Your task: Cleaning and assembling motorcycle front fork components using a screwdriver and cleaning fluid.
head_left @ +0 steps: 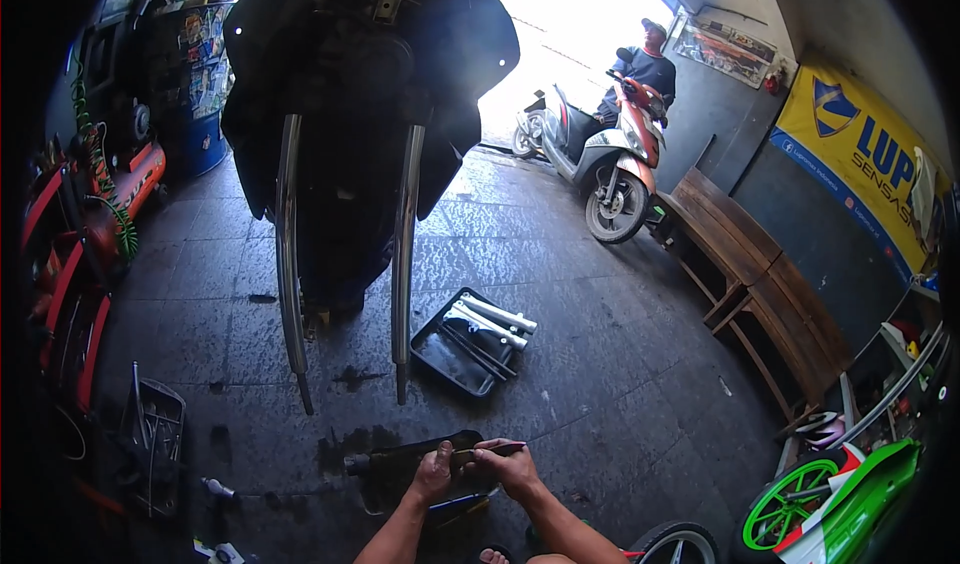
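Observation:
Low in front of me, my left hand [433, 474] and my right hand [512, 469] are close together, both with fingers closed. From the right fingers sticks out a thin dark-red piece [510, 449], its kind too small to tell. What lies between the left fingers is mostly hidden. Behind the hands a long black part [395, 461] lies on the floor. Beyond it is a black tray [450, 366] with silver fork legs [492, 316] and thin dark rods [475, 352]. Two bare chrome fork tubes [403, 254] hang from a raised dark motorcycle [350, 64].
At left are a tray of tools [160, 444], a red rack [70, 314] and an orange compressor tank [145, 179]. A person [650, 69] leans by a red-and-silver scooter [610, 154]. A wooden bench [750, 264] lines the right wall. A green wheel [800, 504] stands lower right.

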The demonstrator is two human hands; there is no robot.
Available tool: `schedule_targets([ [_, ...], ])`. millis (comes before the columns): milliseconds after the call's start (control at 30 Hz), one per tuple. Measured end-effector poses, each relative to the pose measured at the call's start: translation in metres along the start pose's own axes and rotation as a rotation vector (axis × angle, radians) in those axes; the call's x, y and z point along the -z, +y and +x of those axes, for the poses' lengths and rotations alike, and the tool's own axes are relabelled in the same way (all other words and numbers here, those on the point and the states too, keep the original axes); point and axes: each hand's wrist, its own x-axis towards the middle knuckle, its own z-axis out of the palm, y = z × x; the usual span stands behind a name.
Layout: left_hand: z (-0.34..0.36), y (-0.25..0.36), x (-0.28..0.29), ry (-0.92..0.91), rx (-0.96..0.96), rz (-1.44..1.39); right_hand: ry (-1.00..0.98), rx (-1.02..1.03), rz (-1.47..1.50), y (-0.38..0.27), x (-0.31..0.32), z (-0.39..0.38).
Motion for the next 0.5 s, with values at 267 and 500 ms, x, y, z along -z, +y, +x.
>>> schedule_targets([
  [267,0.008,-0.005,-0.015,0.332,0.268,-0.275,0.034,0.272,-0.313,0.012,0.004,-0.001],
  [500,0.008,-0.012,-0.006,0.126,-0.165,0.149,0.027,-0.120,0.323,0.007,0.007,0.003],
])
